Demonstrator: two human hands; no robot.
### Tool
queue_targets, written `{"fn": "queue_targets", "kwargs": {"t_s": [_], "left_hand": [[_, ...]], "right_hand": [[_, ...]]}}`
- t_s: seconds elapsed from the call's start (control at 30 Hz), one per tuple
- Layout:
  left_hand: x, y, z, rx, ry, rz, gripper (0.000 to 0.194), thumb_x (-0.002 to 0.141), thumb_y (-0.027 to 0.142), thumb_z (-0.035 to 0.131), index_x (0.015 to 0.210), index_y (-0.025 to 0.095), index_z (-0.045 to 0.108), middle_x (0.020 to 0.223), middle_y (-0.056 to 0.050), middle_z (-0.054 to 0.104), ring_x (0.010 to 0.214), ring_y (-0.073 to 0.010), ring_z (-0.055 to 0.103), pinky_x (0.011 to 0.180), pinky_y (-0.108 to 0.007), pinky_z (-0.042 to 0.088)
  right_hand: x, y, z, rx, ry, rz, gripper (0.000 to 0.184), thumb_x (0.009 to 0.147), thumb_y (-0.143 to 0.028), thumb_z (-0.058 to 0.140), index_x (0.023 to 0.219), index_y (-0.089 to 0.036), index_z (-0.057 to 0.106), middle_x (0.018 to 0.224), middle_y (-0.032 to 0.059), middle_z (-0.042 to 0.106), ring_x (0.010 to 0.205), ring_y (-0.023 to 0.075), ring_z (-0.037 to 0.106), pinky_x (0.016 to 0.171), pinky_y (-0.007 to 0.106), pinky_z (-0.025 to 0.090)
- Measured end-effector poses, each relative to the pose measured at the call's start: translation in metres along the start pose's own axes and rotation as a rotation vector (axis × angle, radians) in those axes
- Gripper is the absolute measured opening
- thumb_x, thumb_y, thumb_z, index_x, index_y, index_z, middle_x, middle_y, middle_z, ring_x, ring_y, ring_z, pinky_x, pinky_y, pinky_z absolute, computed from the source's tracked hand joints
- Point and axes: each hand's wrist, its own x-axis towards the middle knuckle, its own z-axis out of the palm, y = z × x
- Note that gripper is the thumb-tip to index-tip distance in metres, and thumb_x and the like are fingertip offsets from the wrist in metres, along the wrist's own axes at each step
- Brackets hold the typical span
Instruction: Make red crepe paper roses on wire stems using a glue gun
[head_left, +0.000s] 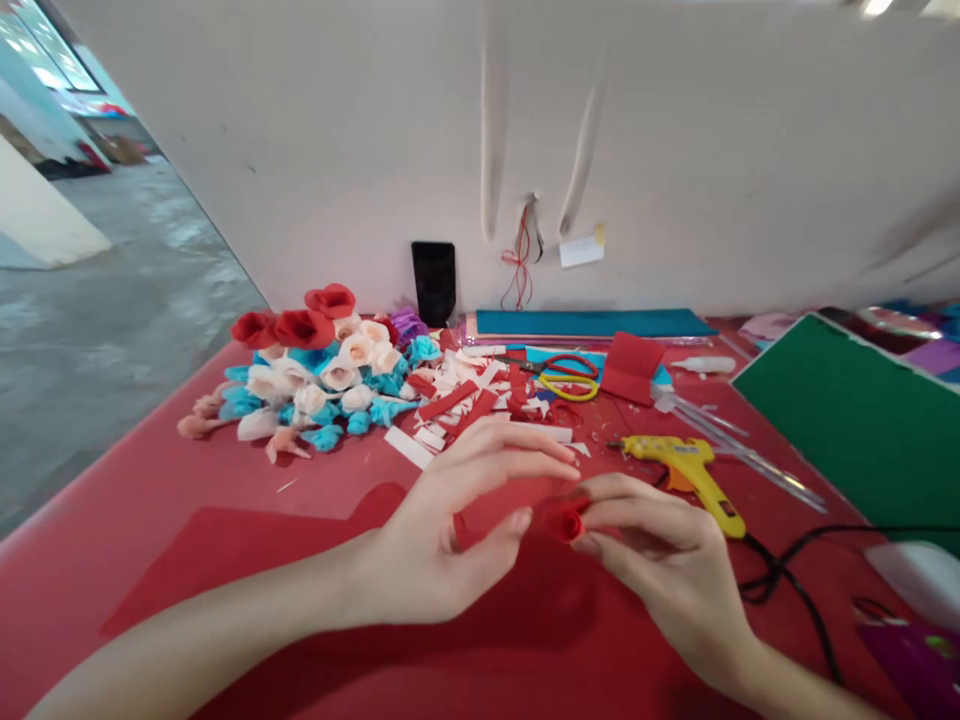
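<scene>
Our right hand [667, 550] pinches one red roll [571, 525]; our left hand [420, 552] curves beside it, fingers [517, 438] wide. We count one glue gun [686, 462], one phone [434, 283].

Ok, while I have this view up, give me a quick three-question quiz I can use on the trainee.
1. Which of the person's two hands pinches the rolled red piece?
2. True or false: the glue gun has a blue body.
3. Which thing leans against the pale panel: A) a mug, B) a black phone, C) a hammer?

Key:
1. The right hand.
2. False; it is yellow.
3. B.
</scene>
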Motion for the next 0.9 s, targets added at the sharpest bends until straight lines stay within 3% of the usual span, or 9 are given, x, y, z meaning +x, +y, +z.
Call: {"fn": "queue_targets", "kwargs": {"t_s": [0.07, 0.17, 0.27, 0.4, 0.53, 0.9], "left_hand": [[0.003, 0.005, 0.0, 0.057, -0.014, 0.058, 0.033, 0.076, 0.008, 0.053, 0.107, 0.019, 0.057, 0.117, -0.006, 0.052, 0.113, -0.0169, 0.047, 0.103, -0.031, 0.032], [0.006, 0.007, 0.003, 0.173, 0.072, 0.124, 0.025, 0.072, 0.014, 0.064, 0.096, 0.022, 0.063, 0.116, -0.005, 0.053, 0.108, -0.0181, 0.049, 0.104, -0.036, 0.028], [0.008, 0.006, 0.006, 0.232, 0.171, 0.22, 0.012, 0.072, 0.017, 0.066, 0.084, 0.022, 0.066, 0.108, -0.004, 0.058, 0.101, -0.0175, 0.052, 0.101, -0.037, 0.03], [0.007, 0.004, 0.006, 0.257, 0.168, 0.301, 0.01, 0.076, 0.015, 0.062, 0.083, 0.02, 0.068, 0.104, -0.005, 0.06, 0.101, -0.0175, 0.048, 0.096, -0.036, 0.035], [0.003, 0.005, 0.005, 0.279, 0.139, 0.304, 0.011, 0.078, 0.016, 0.06, 0.084, 0.022, 0.067, 0.101, -0.004, 0.062, 0.102, -0.0181, 0.047, 0.099, -0.04, 0.032], [0.009, -0.003, 0.01, 0.23, 0.146, 0.286, 0.011, 0.076, 0.014, 0.062, 0.079, 0.023, 0.068, 0.098, -0.003, 0.06, 0.097, -0.018, 0.049, 0.091, -0.039, 0.039]], "right_hand": [[0.002, 0.0, -0.003, 0.019, -0.003, -0.018, 0.008, 0.073, -0.013, 0.066, 0.074, -0.021, 0.069, 0.078, 0.0017, 0.067, 0.068, 0.0106, 0.064, 0.06, 0.014, 0.052], [0.002, 0.001, -0.004, 0.042, -0.022, -0.044, 0.005, 0.076, -0.018, 0.064, 0.074, -0.02, 0.068, 0.077, 0.0034, 0.066, 0.065, 0.0116, 0.062, 0.057, 0.017, 0.052], [0.001, 0.004, -0.002, 0.053, -0.051, -0.072, 0.006, 0.078, -0.019, 0.063, 0.076, -0.021, 0.068, 0.077, 0.0023, 0.065, 0.067, 0.0119, 0.062, 0.06, 0.019, 0.052], [0.0, 0.009, 0.0, 0.025, -0.09, -0.117, 0.011, 0.077, -0.011, 0.061, 0.077, -0.021, 0.067, 0.078, 0.001, 0.064, 0.072, 0.0123, 0.061, 0.067, 0.022, 0.052], [-0.001, 0.012, 0.002, -0.019, -0.081, -0.192, 0.018, 0.075, -0.004, 0.061, 0.082, -0.02, 0.066, 0.083, 0.0021, 0.066, 0.078, 0.0126, 0.061, 0.075, 0.023, 0.05], [-0.001, 0.015, 0.0, -0.126, -0.051, -0.266, 0.019, 0.075, -0.003, 0.06, 0.086, -0.019, 0.065, 0.085, 0.0027, 0.065, 0.077, 0.0123, 0.06, 0.072, 0.022, 0.051]]}}
